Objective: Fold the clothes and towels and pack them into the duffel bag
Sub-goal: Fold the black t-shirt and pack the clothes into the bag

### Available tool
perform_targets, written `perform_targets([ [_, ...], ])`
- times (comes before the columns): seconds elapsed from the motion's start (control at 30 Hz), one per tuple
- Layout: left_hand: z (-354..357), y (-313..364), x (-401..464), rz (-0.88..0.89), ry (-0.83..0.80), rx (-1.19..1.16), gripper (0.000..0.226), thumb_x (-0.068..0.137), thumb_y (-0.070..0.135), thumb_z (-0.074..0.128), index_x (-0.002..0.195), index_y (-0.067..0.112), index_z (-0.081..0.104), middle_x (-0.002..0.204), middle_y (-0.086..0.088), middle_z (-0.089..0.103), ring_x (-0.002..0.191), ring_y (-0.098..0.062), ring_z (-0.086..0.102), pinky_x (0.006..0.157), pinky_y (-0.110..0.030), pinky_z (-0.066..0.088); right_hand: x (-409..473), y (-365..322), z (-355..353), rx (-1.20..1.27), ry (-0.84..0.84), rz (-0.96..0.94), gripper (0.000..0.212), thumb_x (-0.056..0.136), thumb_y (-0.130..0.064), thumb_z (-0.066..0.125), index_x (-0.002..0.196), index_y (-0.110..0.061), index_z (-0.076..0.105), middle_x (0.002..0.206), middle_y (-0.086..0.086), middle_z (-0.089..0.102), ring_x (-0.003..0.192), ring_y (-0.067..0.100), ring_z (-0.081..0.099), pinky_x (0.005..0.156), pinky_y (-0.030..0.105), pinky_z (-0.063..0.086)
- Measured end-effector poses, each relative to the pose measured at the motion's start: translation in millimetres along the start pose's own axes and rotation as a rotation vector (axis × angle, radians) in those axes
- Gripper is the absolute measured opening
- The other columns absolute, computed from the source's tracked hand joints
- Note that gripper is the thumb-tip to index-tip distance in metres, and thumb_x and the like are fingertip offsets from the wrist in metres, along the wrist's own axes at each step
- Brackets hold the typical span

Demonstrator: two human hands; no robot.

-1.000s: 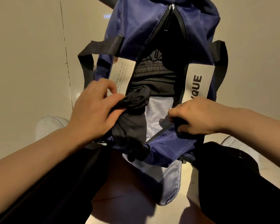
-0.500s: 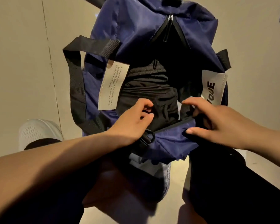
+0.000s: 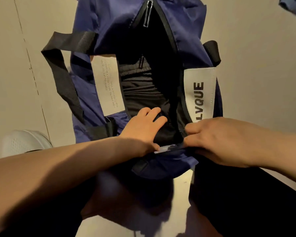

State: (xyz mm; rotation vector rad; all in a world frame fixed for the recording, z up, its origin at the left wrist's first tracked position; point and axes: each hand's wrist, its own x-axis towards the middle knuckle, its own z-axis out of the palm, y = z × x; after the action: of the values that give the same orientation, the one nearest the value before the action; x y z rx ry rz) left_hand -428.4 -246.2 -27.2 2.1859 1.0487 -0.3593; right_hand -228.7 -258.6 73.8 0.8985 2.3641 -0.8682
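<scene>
A navy duffel bag point(image 3: 109, 28) lies unzipped on the floor in front of me, with white labels on both sides of the opening. Black folded clothes point(image 3: 140, 89) fill its inside. My left hand point(image 3: 143, 127) reaches into the near end of the opening, its fingers pressing down on the black garment there. My right hand point(image 3: 217, 139) pinches the bag's near rim point(image 3: 169, 148) at the right and holds it back. The zip pull point(image 3: 148, 12) hangs at the far end.
Black webbing handles point(image 3: 61, 71) hang off both sides of the bag. A white shoe point(image 3: 24, 141) sits on the pale floor at the left. My dark trouser legs frame the bottom. A blue cloth point(image 3: 294, 6) shows at the top right corner.
My left hand has carried the small black garment from the bag's near edge down inside the bag and now presses on it. My right hand keeps its hold on the rim. The view has moved closer.
</scene>
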Motion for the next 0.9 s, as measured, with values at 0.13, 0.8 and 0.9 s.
perform_targets([
  [0.13, 7, -14, -9, 0.083, 0.188, -0.133, 0.045, 0.091, 0.029, 0.057, 0.133, 0.017, 0.048, 0.153, -0.002, 0.031, 0.137, -0.021, 0.030, 0.109, -0.028, 0.024, -5, 5, 9, 0.003, 0.050, -0.002, 0.013, 0.081, -0.020, 0.057, 0.092, -0.027, 0.062, 0.082, -0.008, 0.047, 0.062, 0.015, 0.054, 0.049, 0.032, 0.047],
  [0.8, 8, -3, 21, -0.002, -0.161, 0.230, 0.108, 0.072, 0.086, 0.042, 0.149, 0.038, -0.018, 0.154, 0.004, -0.035, 0.140, -0.027, -0.034, 0.102, -0.071, -0.017, 4, -15, 6, -0.221, -0.182, 0.202, 0.025, 0.093, -0.027, 0.040, 0.105, -0.026, 0.062, 0.098, -0.003, 0.045, 0.088, 0.022, 0.054, 0.079, 0.039, 0.048],
  [0.9, 10, 1, 27, -0.043, -0.135, 0.258, 0.116, 0.067, 0.089, 0.045, 0.149, 0.036, -0.019, 0.154, 0.000, -0.035, 0.141, -0.031, -0.032, 0.101, -0.074, -0.013, -9, -9, 0, -0.263, -0.013, 0.071, 0.033, 0.075, -0.017, 0.034, 0.073, -0.025, 0.066, 0.074, -0.004, 0.045, 0.061, 0.022, 0.052, 0.053, 0.040, 0.050],
])
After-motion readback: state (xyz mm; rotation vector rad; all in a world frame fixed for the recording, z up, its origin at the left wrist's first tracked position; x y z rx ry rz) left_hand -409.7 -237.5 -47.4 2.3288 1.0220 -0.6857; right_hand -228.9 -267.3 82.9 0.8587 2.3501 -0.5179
